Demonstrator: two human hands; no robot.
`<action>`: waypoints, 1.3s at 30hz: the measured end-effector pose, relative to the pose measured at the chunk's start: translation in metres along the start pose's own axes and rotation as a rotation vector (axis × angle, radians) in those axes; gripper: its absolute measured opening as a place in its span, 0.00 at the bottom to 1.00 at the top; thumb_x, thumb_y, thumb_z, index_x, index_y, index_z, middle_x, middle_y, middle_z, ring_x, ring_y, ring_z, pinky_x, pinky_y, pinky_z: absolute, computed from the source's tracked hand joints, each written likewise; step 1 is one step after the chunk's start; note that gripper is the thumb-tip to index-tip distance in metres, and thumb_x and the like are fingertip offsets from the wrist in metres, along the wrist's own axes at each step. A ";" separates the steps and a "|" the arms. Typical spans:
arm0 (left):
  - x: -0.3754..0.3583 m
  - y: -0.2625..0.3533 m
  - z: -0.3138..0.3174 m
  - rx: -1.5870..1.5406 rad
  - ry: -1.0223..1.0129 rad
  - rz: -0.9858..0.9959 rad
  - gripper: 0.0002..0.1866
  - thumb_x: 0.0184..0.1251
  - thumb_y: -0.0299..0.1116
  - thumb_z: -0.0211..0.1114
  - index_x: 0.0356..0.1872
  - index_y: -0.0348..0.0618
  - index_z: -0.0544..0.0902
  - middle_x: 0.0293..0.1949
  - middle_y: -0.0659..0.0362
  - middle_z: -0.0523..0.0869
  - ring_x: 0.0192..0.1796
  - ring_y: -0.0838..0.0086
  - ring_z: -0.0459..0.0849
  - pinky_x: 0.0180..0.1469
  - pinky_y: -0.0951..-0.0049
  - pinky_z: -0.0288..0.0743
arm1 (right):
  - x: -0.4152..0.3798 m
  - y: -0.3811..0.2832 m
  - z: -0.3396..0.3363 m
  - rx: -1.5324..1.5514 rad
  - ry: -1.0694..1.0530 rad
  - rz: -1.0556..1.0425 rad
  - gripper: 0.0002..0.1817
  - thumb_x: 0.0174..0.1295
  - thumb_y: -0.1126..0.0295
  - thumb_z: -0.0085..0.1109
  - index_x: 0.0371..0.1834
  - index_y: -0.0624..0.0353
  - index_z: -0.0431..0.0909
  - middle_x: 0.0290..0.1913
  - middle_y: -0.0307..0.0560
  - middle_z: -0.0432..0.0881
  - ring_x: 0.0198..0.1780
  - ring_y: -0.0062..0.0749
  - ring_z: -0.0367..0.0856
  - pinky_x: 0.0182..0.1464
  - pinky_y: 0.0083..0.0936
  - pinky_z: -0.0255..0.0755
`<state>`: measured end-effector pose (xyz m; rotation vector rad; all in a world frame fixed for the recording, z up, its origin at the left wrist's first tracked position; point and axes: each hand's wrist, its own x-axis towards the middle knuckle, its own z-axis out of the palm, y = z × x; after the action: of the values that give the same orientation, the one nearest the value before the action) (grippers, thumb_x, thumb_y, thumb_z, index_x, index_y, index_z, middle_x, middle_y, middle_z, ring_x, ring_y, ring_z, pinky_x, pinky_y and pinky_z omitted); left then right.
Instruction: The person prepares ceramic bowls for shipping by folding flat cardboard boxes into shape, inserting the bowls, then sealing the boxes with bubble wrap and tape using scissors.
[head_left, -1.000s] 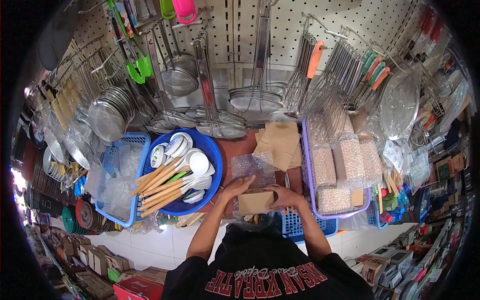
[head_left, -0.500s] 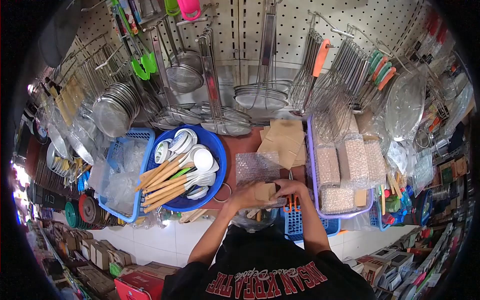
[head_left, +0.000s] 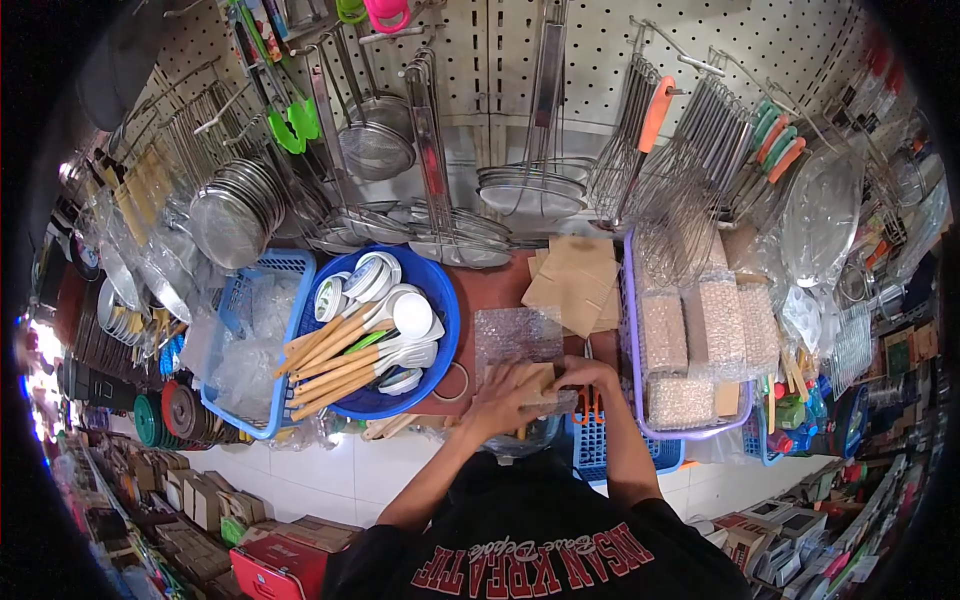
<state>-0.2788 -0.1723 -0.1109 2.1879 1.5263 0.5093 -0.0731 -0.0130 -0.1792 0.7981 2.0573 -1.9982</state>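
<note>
A small brown cardboard box (head_left: 541,379) lies at the near end of a clear bubble wrap sheet (head_left: 518,334), in front of my body. My left hand (head_left: 503,397) reaches over the box's left side, with its fingers on the cardboard and wrap. At the right end, my right hand (head_left: 586,374) is closed with bent fingers against the box; its fingertips are partly hidden. Orange-handled scissors (head_left: 589,404) lie just below my right hand. Flat cardboard pieces (head_left: 572,285) are stacked beyond the wrap.
At left, a blue basin (head_left: 449,300) holds wooden-handled utensils and white round items, beside a light blue basket (head_left: 296,262) of plastic. A purple basket (head_left: 629,330) at right contains bubble-wrapped packages. Strainers (head_left: 530,190) and whisks (head_left: 625,150) hang at the back. A tape-like ring (head_left: 451,382) lies near the basin.
My left hand has moved onto the box and wrap, its fingers further over the cardboard. The box sits slightly lower and flatter. My right hand stays at its right end.
</note>
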 end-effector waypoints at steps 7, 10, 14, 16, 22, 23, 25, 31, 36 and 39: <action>-0.017 0.032 0.029 0.120 0.020 0.008 0.46 0.54 0.40 0.74 0.75 0.43 0.64 0.69 0.49 0.68 0.73 0.50 0.63 0.78 0.44 0.51 | 0.012 0.017 -0.014 -0.189 0.071 0.140 0.31 0.55 0.46 0.69 0.48 0.65 0.85 0.41 0.41 0.84 0.42 0.26 0.78 0.44 0.28 0.72; -0.019 0.035 0.032 0.210 0.058 0.015 0.43 0.56 0.37 0.71 0.75 0.40 0.64 0.70 0.49 0.67 0.74 0.49 0.64 0.77 0.41 0.51 | 0.004 -0.001 -0.007 -0.055 0.077 0.171 0.31 0.54 0.46 0.71 0.48 0.65 0.85 0.39 0.38 0.82 0.40 0.25 0.76 0.43 0.27 0.71; -0.024 0.040 0.041 0.427 0.081 0.029 0.40 0.58 0.34 0.65 0.75 0.40 0.65 0.70 0.48 0.68 0.73 0.49 0.64 0.76 0.38 0.51 | 0.000 -0.017 -0.007 -0.001 0.032 0.274 0.34 0.52 0.44 0.73 0.49 0.65 0.84 0.40 0.37 0.80 0.42 0.26 0.74 0.44 0.25 0.69; -0.026 0.041 0.044 0.460 0.063 0.017 0.39 0.59 0.33 0.63 0.75 0.40 0.64 0.70 0.48 0.68 0.73 0.50 0.65 0.76 0.37 0.50 | 0.010 -0.002 -0.010 -0.010 -0.015 0.285 0.35 0.51 0.42 0.73 0.49 0.64 0.83 0.40 0.38 0.80 0.43 0.27 0.74 0.45 0.24 0.69; -0.015 0.023 0.048 0.587 0.107 0.030 0.40 0.59 0.36 0.64 0.75 0.40 0.63 0.70 0.49 0.68 0.72 0.52 0.66 0.75 0.40 0.53 | 0.011 0.001 -0.009 0.046 0.132 0.400 0.39 0.52 0.37 0.69 0.55 0.61 0.83 0.46 0.42 0.81 0.48 0.28 0.73 0.49 0.27 0.69; -0.011 0.017 0.048 0.591 0.091 0.029 0.40 0.59 0.36 0.63 0.75 0.40 0.63 0.70 0.50 0.69 0.71 0.53 0.67 0.75 0.41 0.54 | 0.020 0.023 -0.009 0.126 0.150 0.385 0.40 0.54 0.36 0.68 0.56 0.61 0.82 0.48 0.43 0.81 0.50 0.28 0.73 0.50 0.28 0.70; -0.003 0.008 0.045 0.600 0.060 0.027 0.40 0.60 0.36 0.63 0.76 0.41 0.63 0.69 0.50 0.70 0.70 0.54 0.68 0.74 0.43 0.56 | 0.024 0.031 -0.008 0.221 0.163 0.311 0.40 0.56 0.36 0.66 0.60 0.60 0.81 0.53 0.46 0.81 0.54 0.30 0.73 0.53 0.30 0.70; 0.002 0.001 0.043 0.598 0.174 0.067 0.51 0.49 0.42 0.73 0.76 0.39 0.61 0.66 0.53 0.72 0.66 0.57 0.72 0.70 0.47 0.61 | 0.016 0.041 -0.005 0.103 0.226 0.122 0.37 0.64 0.38 0.59 0.61 0.62 0.81 0.57 0.49 0.84 0.53 0.32 0.79 0.58 0.30 0.72; 0.006 0.009 0.023 0.501 0.048 0.037 0.56 0.47 0.48 0.77 0.77 0.38 0.59 0.67 0.51 0.71 0.65 0.56 0.71 0.69 0.47 0.61 | 0.014 0.003 -0.018 -0.300 0.202 0.250 0.30 0.68 0.48 0.61 0.59 0.65 0.82 0.49 0.52 0.87 0.49 0.31 0.83 0.55 0.28 0.75; 0.013 0.000 0.021 0.470 0.035 0.032 0.57 0.46 0.53 0.76 0.77 0.38 0.60 0.67 0.50 0.71 0.66 0.56 0.70 0.69 0.47 0.60 | 0.009 -0.009 -0.015 -0.206 0.381 -0.003 0.25 0.65 0.56 0.66 0.57 0.64 0.82 0.46 0.52 0.88 0.46 0.32 0.85 0.51 0.29 0.77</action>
<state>-0.2631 -0.1628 -0.1279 2.5617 1.7727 0.2100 -0.0815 0.0044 -0.1737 1.2059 2.4144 -1.6981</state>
